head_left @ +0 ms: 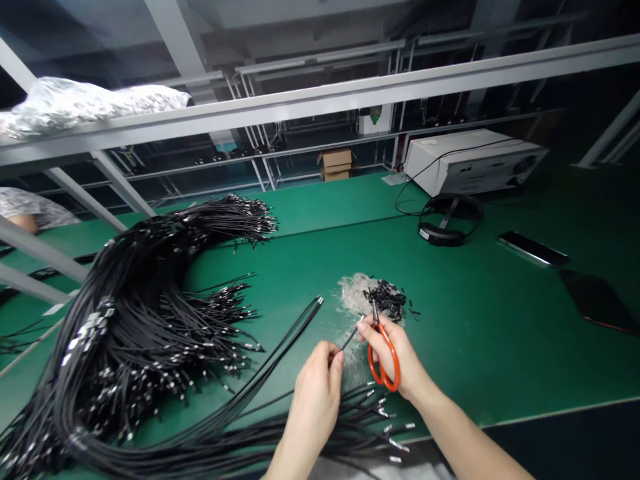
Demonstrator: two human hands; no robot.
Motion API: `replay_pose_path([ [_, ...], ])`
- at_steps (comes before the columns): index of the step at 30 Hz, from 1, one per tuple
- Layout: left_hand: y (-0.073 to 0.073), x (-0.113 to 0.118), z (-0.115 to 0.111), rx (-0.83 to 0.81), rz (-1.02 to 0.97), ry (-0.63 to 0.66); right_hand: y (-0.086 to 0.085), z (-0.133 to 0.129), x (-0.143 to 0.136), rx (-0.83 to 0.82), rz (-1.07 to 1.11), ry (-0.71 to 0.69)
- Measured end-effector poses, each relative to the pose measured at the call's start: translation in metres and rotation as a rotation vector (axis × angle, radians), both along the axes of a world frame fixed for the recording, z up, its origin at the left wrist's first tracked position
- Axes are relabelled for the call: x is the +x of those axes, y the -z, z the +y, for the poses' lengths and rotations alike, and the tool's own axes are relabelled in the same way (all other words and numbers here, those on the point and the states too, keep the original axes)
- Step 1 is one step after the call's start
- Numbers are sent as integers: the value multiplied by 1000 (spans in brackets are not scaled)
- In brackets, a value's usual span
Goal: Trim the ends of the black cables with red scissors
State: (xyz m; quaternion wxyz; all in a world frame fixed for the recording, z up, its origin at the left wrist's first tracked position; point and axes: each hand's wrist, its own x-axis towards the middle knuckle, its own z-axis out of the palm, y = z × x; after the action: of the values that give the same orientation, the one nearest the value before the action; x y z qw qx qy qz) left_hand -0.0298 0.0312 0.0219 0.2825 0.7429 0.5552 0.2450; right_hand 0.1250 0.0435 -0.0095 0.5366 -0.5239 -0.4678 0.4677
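My left hand [320, 383] pinches a black cable [349, 338] a little behind its end. My right hand [397, 357] holds scissors [391, 363] with orange handles, their blades pointing away from me. The thumb and forefinger of that hand also meet at the cable's tip. Just beyond the blades lies a pile of short black cut pieces [391, 300], beside a heap of pale, wispy scraps [355, 293]. Under and beside my left wrist runs a bundle of black cables [240, 440] with light-coloured ends.
A large heap of black cables [150, 313] covers the left of the green table [320, 260]. At the right are a black headband-like device [445, 233], a phone [533, 249] and a white box-shaped machine [470, 160]. A metal rail [320, 100] crosses above. Part of another person [35, 210] shows far left.
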Motion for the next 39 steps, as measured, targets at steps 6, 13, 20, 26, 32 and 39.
replay_pose_path([
  [6, 1, 16, -1, -29, -262, -30, -7, -9, 0, -14, 54, -102],
  [13, 15, 24, -9, 121, -225, -138, 0, -11, -4, 95, -315, -14],
  [20, 18, 28, -8, -102, -352, -228, 7, -8, 9, 669, -1035, -87],
  [26, 14, 24, 0, -347, -585, -283, 12, -10, 29, 565, -1122, -18],
  [32, 18, 25, 2, -356, -589, -281, 10, -15, 28, 461, -1353, -138],
  [39, 21, 26, 7, -324, -528, -256, 11, -8, 26, 496, -1423, -171],
])
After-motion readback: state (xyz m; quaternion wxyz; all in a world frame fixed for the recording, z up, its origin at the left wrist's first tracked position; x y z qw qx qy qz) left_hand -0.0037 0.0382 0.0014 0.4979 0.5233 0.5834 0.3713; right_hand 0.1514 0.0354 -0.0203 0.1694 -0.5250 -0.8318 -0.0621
